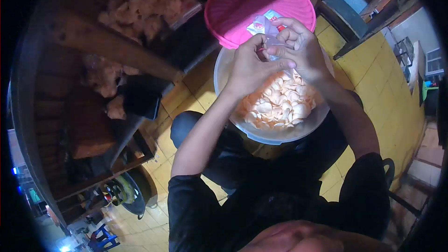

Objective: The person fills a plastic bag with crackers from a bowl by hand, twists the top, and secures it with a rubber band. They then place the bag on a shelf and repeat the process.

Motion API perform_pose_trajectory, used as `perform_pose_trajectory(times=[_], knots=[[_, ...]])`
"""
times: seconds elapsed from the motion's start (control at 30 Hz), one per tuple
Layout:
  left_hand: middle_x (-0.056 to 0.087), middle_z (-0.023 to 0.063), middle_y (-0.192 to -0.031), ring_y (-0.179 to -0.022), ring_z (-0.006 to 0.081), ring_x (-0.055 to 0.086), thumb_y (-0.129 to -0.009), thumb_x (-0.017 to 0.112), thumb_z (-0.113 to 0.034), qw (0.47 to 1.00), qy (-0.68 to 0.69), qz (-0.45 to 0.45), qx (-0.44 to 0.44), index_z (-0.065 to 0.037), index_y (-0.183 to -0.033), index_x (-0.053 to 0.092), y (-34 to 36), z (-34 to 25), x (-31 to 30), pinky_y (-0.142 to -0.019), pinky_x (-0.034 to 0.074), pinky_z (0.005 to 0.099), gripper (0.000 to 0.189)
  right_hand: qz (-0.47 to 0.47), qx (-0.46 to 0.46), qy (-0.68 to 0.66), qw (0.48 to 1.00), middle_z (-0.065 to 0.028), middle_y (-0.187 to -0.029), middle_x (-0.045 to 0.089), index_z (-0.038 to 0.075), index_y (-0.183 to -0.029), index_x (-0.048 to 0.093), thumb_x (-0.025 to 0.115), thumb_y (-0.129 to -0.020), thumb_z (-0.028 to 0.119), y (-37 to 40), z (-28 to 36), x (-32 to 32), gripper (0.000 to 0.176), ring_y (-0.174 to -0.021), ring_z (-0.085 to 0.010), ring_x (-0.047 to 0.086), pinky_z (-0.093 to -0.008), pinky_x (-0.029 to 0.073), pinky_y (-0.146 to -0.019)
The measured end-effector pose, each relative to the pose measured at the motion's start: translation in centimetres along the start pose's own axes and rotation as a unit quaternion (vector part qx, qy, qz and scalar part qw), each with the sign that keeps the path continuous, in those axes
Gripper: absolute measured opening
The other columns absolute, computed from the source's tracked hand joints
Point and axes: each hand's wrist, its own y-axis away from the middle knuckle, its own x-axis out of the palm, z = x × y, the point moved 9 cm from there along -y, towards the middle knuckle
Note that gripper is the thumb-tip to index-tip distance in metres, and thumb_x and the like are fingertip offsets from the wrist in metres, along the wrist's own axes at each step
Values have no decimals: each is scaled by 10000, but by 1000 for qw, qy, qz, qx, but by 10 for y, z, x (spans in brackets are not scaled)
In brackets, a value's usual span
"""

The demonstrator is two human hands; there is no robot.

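Observation:
Pinched between my left hand [252, 65] and my right hand [303, 51] is a clear plastic bag [274, 41], its upper part bunched at the fingers. How full it is I cannot make out, since the fingers cover much of it. Both hands are closed on the bag, close together over a translucent tub [261, 139]. Many thin, pale orange chips [282, 105] lie in the tub, which stands in front of my crossed legs. Just beyond is a pink basin [256, 0], where red-and-white printed labels or packets [255, 29] show behind the fingers.
A dark wooden rack [121, 42] on the left bears heaps of crackers [144, 7]. On its edge sits a black rectangular object [143, 100]. Yellow tiles [193, 100] cover the floor. A dark wok-like pan [135, 191] and a blue stool [106, 239] stand lower left.

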Motion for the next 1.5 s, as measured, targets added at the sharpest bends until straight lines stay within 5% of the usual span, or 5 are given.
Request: perform_pose_trajectory(times=[0.4,0.6,0.87,1.1,1.5], knots=[[661,92,-885,-780,163,667,-908,602,76,938,336,-19,-84,-53,-1103,505,-2,-11,-37,-722,606,327,254,-76,-120,177,974,26,-737,569,-7,-1084,650,641,-830,-45,-6,20,-28,257,-647,-19,554,-196,464,-626],[608,40,-865,-664,98,548,-834,640,12,980,-109,-98,131,-11,-1052,529,3,-52,-58,-639,458,231,246,226,132,240,935,-32,-786,661,-14,-1019,698,663,-937,281,6,-22,12,308,-634,-81,591,-258,485,-632],[673,111,-1035,-777,159,657,-773,567,123,891,-315,-179,273,11,-865,632,19,-81,-73,-658,503,257,159,268,-91,559,779,-293,-1460,403,-55,-1452,359,773,-817,346,11,-137,28,857,-1402,-420,365,-473,321,-1150],[719,95,-929,-829,146,676,-813,524,112,901,-296,-194,252,37,-856,681,16,-68,-81,-673,505,247,180,381,78,675,627,-276,-1171,625,-54,-1347,514,710,-810,511,0,-210,48,803,-1252,-406,523,-522,417,-1034],[686,129,-815,-661,186,658,-817,538,74,937,-229,-240,106,-2,-914,711,10,-40,-95,-618,501,293,213,468,70,535,700,-232,-976,645,-9,-1071,643,658,-794,93,60,-147,98,295,-993,-374,637,-470,528,-848]])
